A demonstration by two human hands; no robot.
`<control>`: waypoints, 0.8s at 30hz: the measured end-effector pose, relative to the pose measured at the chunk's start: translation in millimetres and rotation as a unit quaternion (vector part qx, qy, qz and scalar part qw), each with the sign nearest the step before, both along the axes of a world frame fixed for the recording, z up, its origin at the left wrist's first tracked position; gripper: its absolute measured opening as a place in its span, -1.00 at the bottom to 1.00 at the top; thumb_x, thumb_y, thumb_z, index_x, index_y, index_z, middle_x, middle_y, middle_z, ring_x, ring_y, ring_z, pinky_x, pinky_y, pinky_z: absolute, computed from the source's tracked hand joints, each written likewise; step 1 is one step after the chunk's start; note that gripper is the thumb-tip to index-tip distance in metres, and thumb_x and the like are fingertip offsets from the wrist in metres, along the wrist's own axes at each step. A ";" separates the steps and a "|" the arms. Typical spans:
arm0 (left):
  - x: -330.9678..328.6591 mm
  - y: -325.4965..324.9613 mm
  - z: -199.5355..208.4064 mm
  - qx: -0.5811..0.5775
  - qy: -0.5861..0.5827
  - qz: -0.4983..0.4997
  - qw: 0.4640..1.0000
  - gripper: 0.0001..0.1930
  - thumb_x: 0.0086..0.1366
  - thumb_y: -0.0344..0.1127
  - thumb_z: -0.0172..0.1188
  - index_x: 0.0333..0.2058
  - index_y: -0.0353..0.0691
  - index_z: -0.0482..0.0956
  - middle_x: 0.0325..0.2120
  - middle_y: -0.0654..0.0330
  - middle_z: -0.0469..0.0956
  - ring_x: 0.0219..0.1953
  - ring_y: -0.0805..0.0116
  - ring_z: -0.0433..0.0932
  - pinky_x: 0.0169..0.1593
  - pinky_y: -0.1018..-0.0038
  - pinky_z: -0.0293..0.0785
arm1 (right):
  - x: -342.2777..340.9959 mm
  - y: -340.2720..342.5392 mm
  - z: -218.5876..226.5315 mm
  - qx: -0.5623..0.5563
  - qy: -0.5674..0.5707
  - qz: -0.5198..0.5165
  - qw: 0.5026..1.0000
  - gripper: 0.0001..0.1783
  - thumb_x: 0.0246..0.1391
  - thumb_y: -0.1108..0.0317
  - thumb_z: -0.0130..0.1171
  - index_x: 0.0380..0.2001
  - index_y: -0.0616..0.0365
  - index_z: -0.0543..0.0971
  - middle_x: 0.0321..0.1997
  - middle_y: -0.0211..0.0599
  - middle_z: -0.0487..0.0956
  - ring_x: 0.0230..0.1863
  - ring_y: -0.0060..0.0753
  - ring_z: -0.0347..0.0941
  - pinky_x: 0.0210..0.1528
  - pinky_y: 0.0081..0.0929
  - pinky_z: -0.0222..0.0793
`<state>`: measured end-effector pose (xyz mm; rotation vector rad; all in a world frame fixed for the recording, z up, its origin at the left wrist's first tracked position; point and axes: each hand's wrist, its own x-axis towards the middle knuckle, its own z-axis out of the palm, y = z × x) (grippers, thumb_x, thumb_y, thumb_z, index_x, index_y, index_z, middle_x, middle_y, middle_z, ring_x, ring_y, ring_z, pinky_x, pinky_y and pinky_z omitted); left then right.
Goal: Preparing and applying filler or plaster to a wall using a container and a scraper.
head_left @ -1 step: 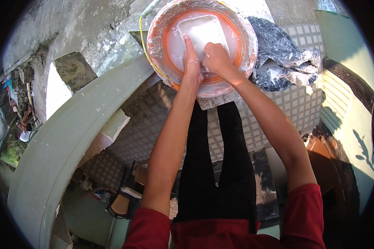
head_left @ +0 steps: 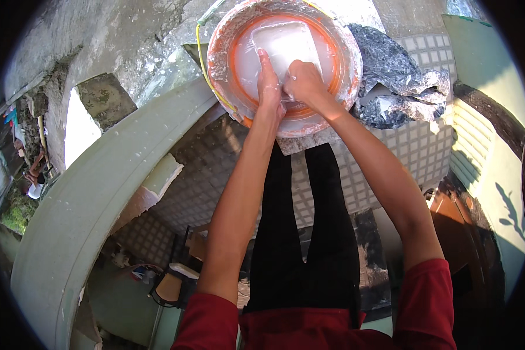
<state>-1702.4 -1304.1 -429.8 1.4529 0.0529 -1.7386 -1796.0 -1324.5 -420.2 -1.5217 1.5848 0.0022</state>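
Note:
A round bucket (head_left: pixel 219 67), orange inside and smeared with white, stands at the far side. Milky white liquid (head_left: pixel 245 64) lies in it. A flat, rectangular white piece (head_left: pixel 289 44) with a raised-looking border slants across the middle of the bucket; whether it is a tray or a slab I cannot tell. My left hand (head_left: pixel 269 86) grips its near left side, a finger stretched along the edge. Curled into a fist, my right hand (head_left: pixel 304 80) is over its near right part. What those fingers hold, if anything, is hidden.
A yellow handle (head_left: pixel 202 61) hangs at the bucket's left. Crumpled black-and-silver plastic sheeting (head_left: pixel 391 73) lies right of it. A pale green curved ledge (head_left: pixel 111 160) sweeps down the left, beside a broken board edge (head_left: pixel 160 178). Tiled floor (head_left: pixel 391 151) shows below.

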 end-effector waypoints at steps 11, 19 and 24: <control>2.1 7.2 6.9 0.021 -0.031 -0.054 0.998 -0.18 0.33 0.36 -0.49 0.22 -0.25 0.18 0.04 0.04 0.40 0.06 0.18 0.40 0.11 0.26 0.36 | 5.3 10.6 2.4 0.037 -0.088 -0.245 0.965 -0.82 -0.35 0.35 0.20 -0.69 0.28 0.58 -0.64 0.07 0.54 -0.51 0.03 0.54 -0.38 -0.24 0.44; -12.9 22.9 1.7 0.014 -0.194 -0.016 0.981 -0.25 0.41 0.22 -0.46 0.06 -0.43 0.36 -0.13 0.05 0.48 -0.09 0.28 0.42 0.04 0.37 0.29 | 13.3 -13.8 -12.7 0.079 -0.211 -0.346 0.911 -0.81 -0.40 0.30 0.30 -0.78 0.22 0.60 -0.72 -0.18 0.57 -0.59 -0.30 0.54 -0.41 -0.44 0.45; -17.3 24.2 25.1 0.005 -0.240 -0.067 0.968 -0.22 0.41 0.21 -0.47 0.04 -0.48 0.38 -0.05 -0.07 0.46 0.02 0.12 0.40 0.12 0.32 0.21 | 19.1 -32.6 -16.8 0.034 -0.174 -0.309 0.934 -0.85 -0.26 0.41 0.24 -0.75 0.26 0.58 -0.76 -0.34 0.51 -0.72 -0.56 0.39 -0.63 -0.58 0.27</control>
